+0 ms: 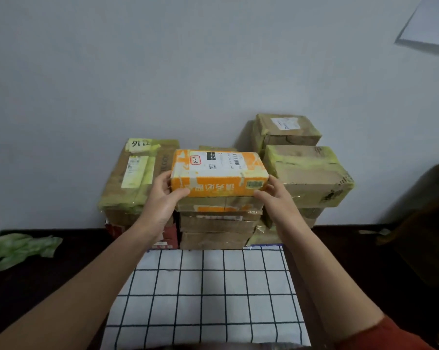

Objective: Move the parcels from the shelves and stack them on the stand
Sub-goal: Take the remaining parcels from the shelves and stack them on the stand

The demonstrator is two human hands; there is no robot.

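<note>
Head view: a person's left hand (162,198) and right hand (276,198) clasp the short ends of an orange parcel (218,173), thumbs curled over its near face, atop the middle stack (215,223) of brown parcels. Whether it already rests fully on that stack cannot be told. A tall taped parcel (137,178) stands left of the stack, two taped parcels (309,175) right of it, and a checked cloth (205,294) lies before it. The likely hazard is that the stack is several uneven boxes high, so letting go off-centre could tip the orange parcel forward onto the cloth.
</note>
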